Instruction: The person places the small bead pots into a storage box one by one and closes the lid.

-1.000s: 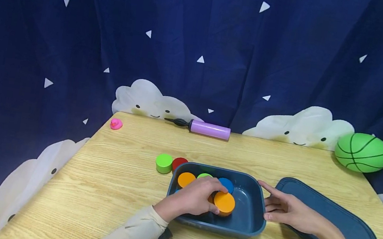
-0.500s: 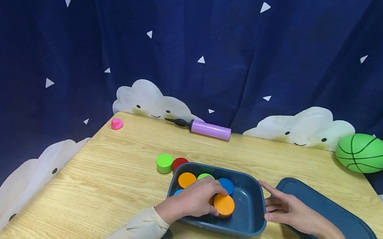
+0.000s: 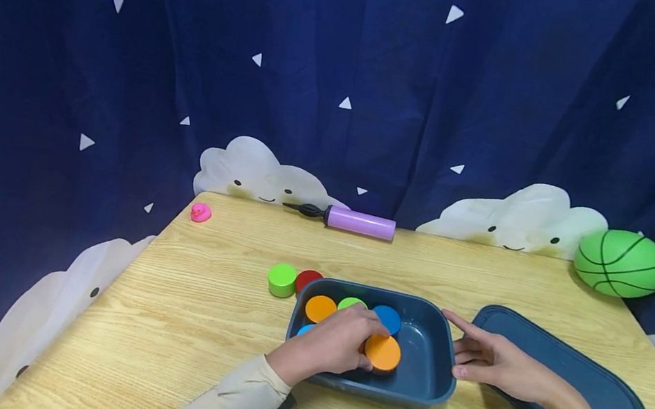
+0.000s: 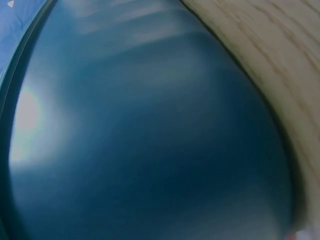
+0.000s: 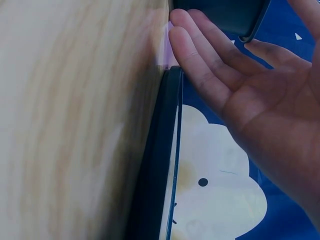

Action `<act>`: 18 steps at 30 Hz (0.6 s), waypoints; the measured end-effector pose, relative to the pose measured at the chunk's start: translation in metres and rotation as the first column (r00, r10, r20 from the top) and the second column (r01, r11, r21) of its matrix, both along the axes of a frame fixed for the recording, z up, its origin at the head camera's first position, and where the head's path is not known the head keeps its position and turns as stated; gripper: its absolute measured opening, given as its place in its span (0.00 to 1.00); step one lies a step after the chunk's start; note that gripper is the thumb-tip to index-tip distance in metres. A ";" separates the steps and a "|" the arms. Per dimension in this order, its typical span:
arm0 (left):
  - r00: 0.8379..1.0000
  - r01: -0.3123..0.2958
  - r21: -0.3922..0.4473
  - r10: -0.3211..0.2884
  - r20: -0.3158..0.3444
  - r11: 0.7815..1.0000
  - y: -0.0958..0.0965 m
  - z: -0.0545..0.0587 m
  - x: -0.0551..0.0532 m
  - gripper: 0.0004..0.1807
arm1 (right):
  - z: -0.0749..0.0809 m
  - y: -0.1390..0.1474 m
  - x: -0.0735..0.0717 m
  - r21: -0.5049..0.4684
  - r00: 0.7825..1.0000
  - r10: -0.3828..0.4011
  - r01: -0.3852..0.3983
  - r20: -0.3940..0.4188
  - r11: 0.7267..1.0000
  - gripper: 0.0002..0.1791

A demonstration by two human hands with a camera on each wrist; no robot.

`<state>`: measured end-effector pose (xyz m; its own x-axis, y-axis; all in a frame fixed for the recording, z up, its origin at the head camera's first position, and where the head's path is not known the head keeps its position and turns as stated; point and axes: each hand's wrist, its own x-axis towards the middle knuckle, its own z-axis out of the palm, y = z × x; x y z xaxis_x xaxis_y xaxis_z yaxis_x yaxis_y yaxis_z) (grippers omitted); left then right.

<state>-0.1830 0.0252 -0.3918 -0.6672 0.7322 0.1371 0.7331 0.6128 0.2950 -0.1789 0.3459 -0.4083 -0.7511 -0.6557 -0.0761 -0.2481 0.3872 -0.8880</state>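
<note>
In the head view, my left hand (image 3: 335, 345) reaches into a dark blue rectangular box (image 3: 363, 395) and pinches an orange cylinder (image 3: 383, 353) between thumb and fingers. Also inside the box are another orange cylinder (image 3: 320, 309), a green one (image 3: 353, 303) and a blue one (image 3: 388, 320); a bit of lighter blue (image 3: 305, 328) shows beside my hand, which hides part of the contents. At the box's right end, my right hand (image 3: 491, 357) touches the wall with extended, relaxed fingers. The left wrist view is filled by the box's outer wall (image 4: 150, 125).
A green cylinder (image 3: 282, 280) and a dark red one (image 3: 308, 282) stand outside the box's back left corner. The dark blue lid (image 3: 578, 386) lies under my right forearm. Farther back are a pink rubber duck (image 3: 200, 212), a purple hand pump (image 3: 359, 223) and a green ball (image 3: 621, 263).
My left hand has lowered very slightly with the orange cylinder inside the box. The right hand stays at the box's right end, and the other things keep their places.
</note>
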 end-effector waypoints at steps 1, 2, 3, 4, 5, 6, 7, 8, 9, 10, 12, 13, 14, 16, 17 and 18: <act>1.000 0.000 -0.004 0.000 -0.005 1.000 0.000 0.000 0.000 0.25 | 0.000 0.000 0.000 0.000 1.000 0.001 -0.001 0.000 1.000 0.46; 1.000 -0.001 -0.008 0.001 -0.009 1.000 0.000 0.000 0.000 0.25 | 0.000 0.000 0.000 0.003 1.000 0.000 0.000 -0.001 1.000 0.46; 1.000 -0.001 -0.011 0.001 -0.012 1.000 0.000 0.000 0.000 0.25 | 0.001 0.000 0.000 0.005 1.000 -0.002 0.002 -0.002 1.000 0.46; 1.000 -0.003 -0.014 0.003 -0.015 1.000 0.000 0.000 0.000 0.25 | 0.001 0.000 0.000 0.009 1.000 -0.003 0.003 -0.004 1.000 0.46; 1.000 -0.004 -0.017 0.004 -0.018 1.000 0.000 0.000 0.001 0.25 | 0.001 0.000 0.000 0.015 1.000 -0.005 0.005 -0.008 1.000 0.46; 1.000 -0.005 -0.019 0.005 -0.020 1.000 0.000 0.000 0.001 0.25 | 0.002 -0.001 0.000 0.023 1.000 -0.012 0.012 -0.009 1.000 0.46; 1.000 -0.005 -0.020 0.004 -0.022 1.000 0.000 0.000 0.001 0.24 | 0.002 -0.001 0.000 0.030 1.000 -0.014 0.014 -0.012 0.999 0.46; 1.000 -0.005 -0.020 0.005 -0.022 1.000 0.000 0.000 0.001 0.24 | 0.001 -0.001 0.000 0.038 1.000 -0.019 0.020 -0.015 0.999 0.46; 1.000 -0.004 -0.020 0.004 -0.025 1.000 0.000 0.000 0.001 0.24 | 0.001 -0.001 0.000 0.046 1.000 -0.023 0.024 -0.018 0.999 0.46; 1.000 -0.003 -0.019 0.002 -0.029 1.000 0.000 0.000 0.002 0.24 | 0.001 -0.001 0.000 0.055 0.999 -0.028 0.029 -0.018 0.998 0.46; 0.999 0.003 -0.019 -0.004 -0.039 1.000 0.000 0.000 0.002 0.23 | 0.000 -0.001 -0.001 0.069 0.999 -0.034 0.036 -0.023 0.997 0.46; 0.999 0.006 -0.019 -0.007 -0.047 1.000 0.000 0.000 0.002 0.22 | -0.001 -0.002 -0.001 0.073 0.999 -0.033 0.035 -0.028 0.997 0.46; 0.998 0.010 -0.019 -0.011 -0.054 1.000 0.000 0.000 0.002 0.21 | -0.001 -0.002 -0.001 0.078 0.999 -0.037 0.039 -0.030 0.996 0.46; 0.998 0.017 -0.019 -0.018 -0.068 1.000 -0.001 0.000 0.002 0.20 | -0.002 -0.002 -0.001 0.081 0.999 -0.037 0.040 -0.035 0.996 0.46; 0.997 0.020 -0.021 -0.022 -0.072 1.000 -0.001 0.000 0.001 0.19 | -0.002 -0.002 -0.001 0.081 0.999 -0.037 0.040 -0.036 0.996 0.46; 0.997 0.023 -0.022 -0.025 -0.073 0.999 -0.001 0.001 0.001 0.19 | -0.003 -0.001 -0.001 0.080 0.999 -0.038 0.041 -0.036 0.996 0.46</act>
<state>-0.1819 0.0239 -0.3912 -0.6381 0.7512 0.1686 0.7668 0.6004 0.2272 -0.1800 0.3446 -0.4110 -0.7793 -0.6184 -0.1013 -0.2612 0.4675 -0.8445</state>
